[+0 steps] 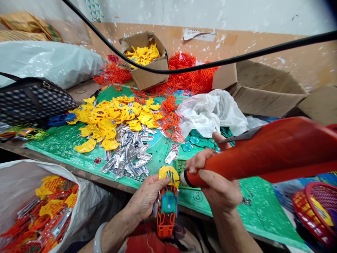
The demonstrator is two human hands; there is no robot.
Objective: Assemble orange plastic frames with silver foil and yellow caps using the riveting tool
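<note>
My left hand is closed on a toy car body made of an orange lattice frame with a green middle piece and a yellow front shell. The left thumb presses on the yellow shell. Wrapped around a red power screwdriver, my right hand points its tip leftward at the yellow shell's edge; I cannot tell whether the tip touches it. Beyond my hands lie a heap of yellow shells and a pile of silver strips. A small green tray is partly hidden behind the screwdriver's tip.
A white sack of assembled parts stands at the left front. On the green tabletop are orange frames, white cloth and green pieces. Cardboard boxes stand behind; a black cable hangs across. Red baskets are at right.
</note>
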